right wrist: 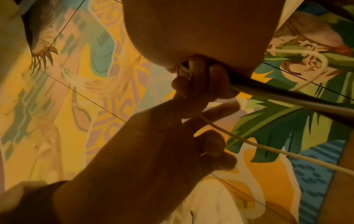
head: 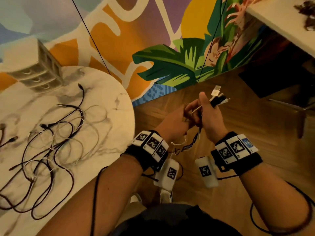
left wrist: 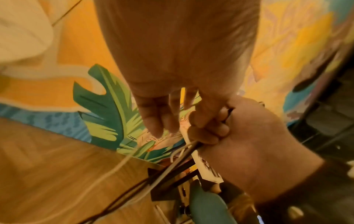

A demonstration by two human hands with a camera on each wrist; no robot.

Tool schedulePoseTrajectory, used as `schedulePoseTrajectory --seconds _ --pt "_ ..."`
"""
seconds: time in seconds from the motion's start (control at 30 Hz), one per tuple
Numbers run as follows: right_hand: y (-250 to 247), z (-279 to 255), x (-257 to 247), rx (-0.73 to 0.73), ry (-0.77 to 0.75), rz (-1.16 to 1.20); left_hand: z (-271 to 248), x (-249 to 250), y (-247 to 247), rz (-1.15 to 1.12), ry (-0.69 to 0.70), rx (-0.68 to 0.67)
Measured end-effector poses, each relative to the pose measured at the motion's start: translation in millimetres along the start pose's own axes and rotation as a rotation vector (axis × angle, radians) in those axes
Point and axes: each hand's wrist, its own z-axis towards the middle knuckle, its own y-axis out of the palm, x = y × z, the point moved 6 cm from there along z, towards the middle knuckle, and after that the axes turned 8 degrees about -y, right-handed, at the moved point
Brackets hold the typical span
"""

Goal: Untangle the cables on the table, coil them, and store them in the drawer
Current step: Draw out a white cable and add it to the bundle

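Observation:
A tangle of dark and white cables (head: 51, 147) lies on the round marble table (head: 109, 99) at the left. Both hands are off the table's right edge, above the floor. My right hand (head: 207, 106) grips a bundle of cable ends (head: 219, 97); a white USB plug and black plugs stick out past its fingers. Beside it, my left hand (head: 188, 114) pinches a white cable (right wrist: 249, 144) that runs out of the bundle. The gripped cables (left wrist: 172, 163) hang down from my right hand (left wrist: 239, 136) between the wrists. In the right wrist view my right hand (right wrist: 201, 75) closes round the bundle.
A small beige drawer unit (head: 35, 72) stands at the table's far edge, its drawers closed. A wooden floor (head: 238, 126) lies under the hands. A white desk (head: 281, 19) is at the upper right, with dark furniture (head: 276, 77) below it.

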Motion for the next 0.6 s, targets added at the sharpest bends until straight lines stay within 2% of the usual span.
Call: schedulePoseTrajectory --seconds 0.1,0.2,0.27,0.33,0.43,0.5,0.53,0.6 --pt "-14 3 -4 0.005 -0.04 -0.053 2 -7 -8 0.149 -0.039 0.039" --pt "-25 1 -6 -0.001 -0.043 -0.077 -2 -47 -26 0.214 -0.117 0.084" --pt "-29 -1 -6 0.011 -0.034 -0.064 -9 -98 -29 0.175 -0.252 0.036" --pt "-28 -3 -9 0.013 -0.023 -0.032 -19 -149 -26 0.234 -0.4 -0.024" --pt "-21 -5 -17 -0.016 -0.037 -0.024 -34 -190 -18 0.642 -0.617 -0.154" --pt "-13 -6 -21 -0.035 -0.042 -0.044 -29 -174 -12 0.688 -0.581 -0.175" --pt "-7 -7 -24 -0.048 -0.051 -0.065 -24 -150 -10 0.622 -0.478 -0.146" --pt "7 -9 -31 -0.092 -0.106 -0.171 -19 -79 -9 0.422 -0.154 -0.046"
